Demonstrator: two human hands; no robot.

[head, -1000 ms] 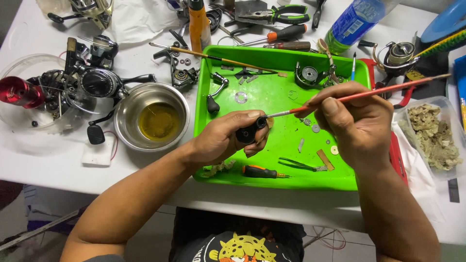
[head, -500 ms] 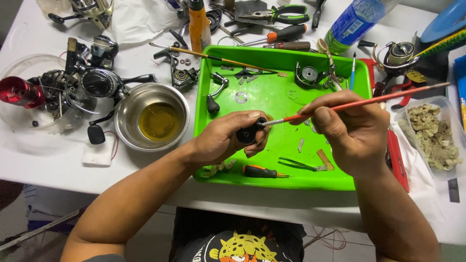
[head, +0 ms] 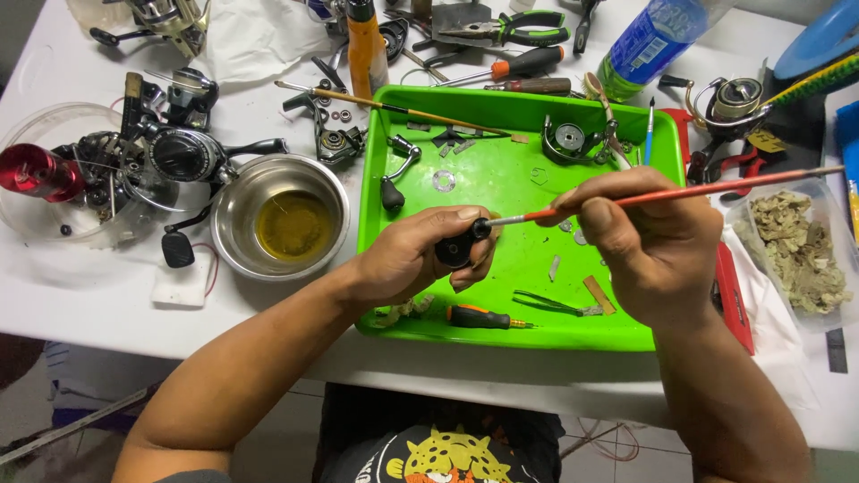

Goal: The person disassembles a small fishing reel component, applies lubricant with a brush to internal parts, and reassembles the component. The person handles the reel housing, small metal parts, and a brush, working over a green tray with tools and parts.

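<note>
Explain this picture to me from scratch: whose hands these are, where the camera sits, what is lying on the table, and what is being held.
There is no machine here: a person works with two bare hands, and the single camera sits on their head, looking down.

The left hand grips a small black part over a bright green tray. The right hand holds a thin red-handled brush, its tip meeting that black part.

In the tray lie small metal pieces, a washer, a small screwdriver and tweezers.

Left of the tray stands a steel bowl with yellowish liquid, and beyond it dismantled fishing reels. Behind the tray are pliers, screwdrivers and a plastic bottle. To the right, a clear tub holds crumpled scraps.
</note>
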